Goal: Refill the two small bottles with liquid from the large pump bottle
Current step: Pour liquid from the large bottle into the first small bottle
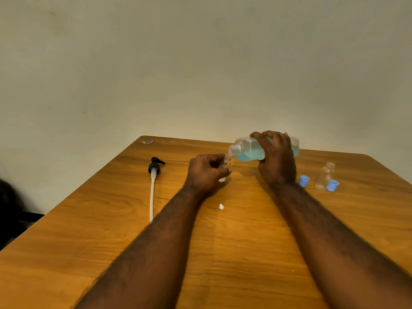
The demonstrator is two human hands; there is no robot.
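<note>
- Nearest me, a white scrap lies on the counter;
- at left the pump lies flat, tube toward me;
- my left hand curls round an upright small bottle;
- at right a second small bottle stands open, two blue caps beside it;
- my right hand grips the large bottle, tipped, mouth at the small bottle's neck.

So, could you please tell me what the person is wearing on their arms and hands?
Nothing visible: the left forearm and right forearm are bare and hairy, without sleeves; the left hand and right hand show no gloves, rings or watch.
</note>
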